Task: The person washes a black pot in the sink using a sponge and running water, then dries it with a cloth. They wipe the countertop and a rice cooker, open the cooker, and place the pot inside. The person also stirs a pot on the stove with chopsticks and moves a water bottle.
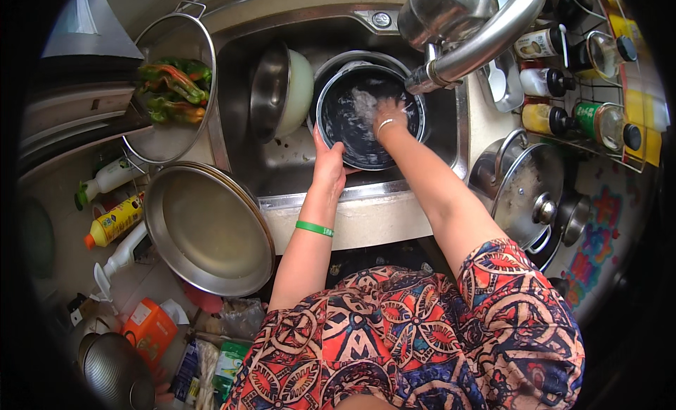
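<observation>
In the stainless steel sink [290,169] stands a round dark pot [343,159] holding water. My left hand [330,161] grips its near left rim, thumb on the edge. My right hand [391,117] reaches inside; its fingers are blurred by the moving water, and I cannot tell whether they hold anything. Running water [364,103] disturbs the surface beside that hand. The metal faucet [435,77] reaches over the pot's right rim. Behind the pot shows the rim of another metal bowl [364,55]. Left of it, a metal bowl [269,93] leans on its side against a pale bowl [297,93].
A mesh strainer [211,93] with green and red peppers [177,90] sits left of the sink. Nearer are stacked metal pans [211,230] and a yellow bottle [116,220]. To the right stand a glass-lidded pot [528,193] and a wire rack of seasoning jars [544,119].
</observation>
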Demonstrator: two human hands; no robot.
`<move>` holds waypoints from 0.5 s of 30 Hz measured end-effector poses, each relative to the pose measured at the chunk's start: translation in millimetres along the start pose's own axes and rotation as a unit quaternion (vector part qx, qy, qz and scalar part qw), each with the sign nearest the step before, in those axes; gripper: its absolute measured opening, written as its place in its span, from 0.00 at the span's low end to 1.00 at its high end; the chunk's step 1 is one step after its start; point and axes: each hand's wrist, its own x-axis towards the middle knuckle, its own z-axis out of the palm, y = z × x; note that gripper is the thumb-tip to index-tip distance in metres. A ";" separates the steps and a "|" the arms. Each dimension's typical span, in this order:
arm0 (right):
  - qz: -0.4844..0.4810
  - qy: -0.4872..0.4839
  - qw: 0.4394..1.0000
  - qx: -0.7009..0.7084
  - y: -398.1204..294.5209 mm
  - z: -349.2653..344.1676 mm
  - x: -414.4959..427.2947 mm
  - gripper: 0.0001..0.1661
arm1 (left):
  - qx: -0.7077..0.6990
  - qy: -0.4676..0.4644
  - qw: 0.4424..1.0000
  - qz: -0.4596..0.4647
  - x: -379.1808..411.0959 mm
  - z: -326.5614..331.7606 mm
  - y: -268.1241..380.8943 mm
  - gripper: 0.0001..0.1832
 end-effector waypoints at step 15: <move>0.017 -0.057 0.992 0.113 -2.0 -8.6 16.6 0.27 | 0.158 0.046 0.983 0.078 1.0 -4.9 -8.8 0.42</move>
